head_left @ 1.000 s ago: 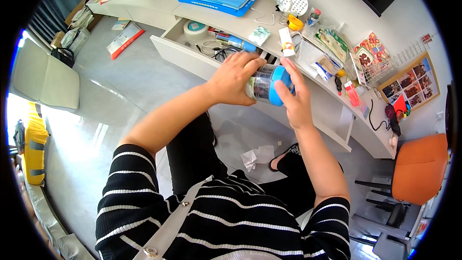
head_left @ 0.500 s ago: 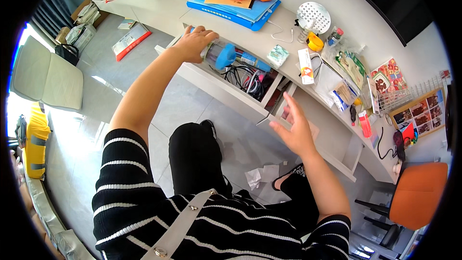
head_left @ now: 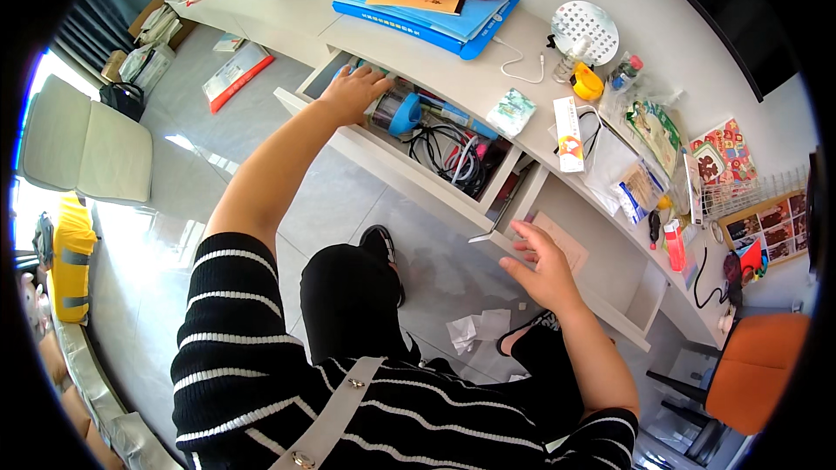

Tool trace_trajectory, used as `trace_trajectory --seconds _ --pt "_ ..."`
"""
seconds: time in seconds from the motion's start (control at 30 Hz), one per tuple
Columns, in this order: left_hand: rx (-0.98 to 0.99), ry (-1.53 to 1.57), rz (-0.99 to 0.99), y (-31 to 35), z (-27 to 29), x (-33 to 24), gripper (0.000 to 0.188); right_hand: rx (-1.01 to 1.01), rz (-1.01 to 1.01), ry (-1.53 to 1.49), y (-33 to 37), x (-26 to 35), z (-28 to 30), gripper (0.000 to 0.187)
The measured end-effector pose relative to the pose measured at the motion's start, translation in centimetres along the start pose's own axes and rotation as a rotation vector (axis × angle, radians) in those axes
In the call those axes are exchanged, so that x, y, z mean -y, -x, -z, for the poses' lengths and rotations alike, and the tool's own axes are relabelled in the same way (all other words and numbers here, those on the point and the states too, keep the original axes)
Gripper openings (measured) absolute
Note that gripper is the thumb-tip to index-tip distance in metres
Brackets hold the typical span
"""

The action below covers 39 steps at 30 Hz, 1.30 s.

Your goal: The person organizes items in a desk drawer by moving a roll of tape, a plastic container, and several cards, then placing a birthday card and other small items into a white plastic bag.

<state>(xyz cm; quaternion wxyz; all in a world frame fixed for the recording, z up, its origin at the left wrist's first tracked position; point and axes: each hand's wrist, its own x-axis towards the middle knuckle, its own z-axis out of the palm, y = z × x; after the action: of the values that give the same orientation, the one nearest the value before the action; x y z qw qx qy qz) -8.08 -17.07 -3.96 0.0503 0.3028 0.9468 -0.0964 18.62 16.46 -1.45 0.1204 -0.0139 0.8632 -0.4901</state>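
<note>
Left hand (head_left: 353,91) rests spread on a blue-capped jar (head_left: 398,111) lying in the open drawer (head_left: 418,176); right hand (head_left: 542,263) hovers, empty. Jar looks rigid, smooth, light; best grasped around its body.

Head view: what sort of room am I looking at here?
Likely a home study or small office: a long white desk with open drawers, blue folders stacked on it, and an orange chair alongside.

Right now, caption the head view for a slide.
Left hand reaches into open drawer beside blue-capped jar; right hand hovers open.
</note>
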Motion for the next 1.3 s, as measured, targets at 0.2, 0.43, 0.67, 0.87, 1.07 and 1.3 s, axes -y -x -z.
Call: trace_trajectory --seconds 0.2,0.43,0.67,0.87,1.07,1.3 --pt "-0.123 0.422 0.121 1.7 -1.9 1.1 0.048 0.042 0.051 0.022 0.2 0.8 0.1 0.049" --pt "0.041 0.341 0.38 2.5 -1.3 -0.1 0.095 -0.035 0.173 0.011 -2.6 1.2 -1.1 0.03" --pt "0.118 0.409 0.572 1.0 0.6 -2.3 0.117 -0.001 0.27 0.004 -10.2 3.0 -4.7 0.027" --pt "-0.112 0.551 0.579 1.6 -0.1 -1.0 0.098 -0.039 0.286 0.013 -16.3 3.1 -7.7 0.026" --pt "-0.529 1.093 0.543 4.1 0.4 5.2 0.086 -0.044 0.515 0.298 -22.4 2.0 -11.0 0.032" --pt "-0.449 1.231 0.487 4.4 1.0 5.4 0.079 0.285 0.701 0.755 -30.0 3.4 -17.7 0.043"
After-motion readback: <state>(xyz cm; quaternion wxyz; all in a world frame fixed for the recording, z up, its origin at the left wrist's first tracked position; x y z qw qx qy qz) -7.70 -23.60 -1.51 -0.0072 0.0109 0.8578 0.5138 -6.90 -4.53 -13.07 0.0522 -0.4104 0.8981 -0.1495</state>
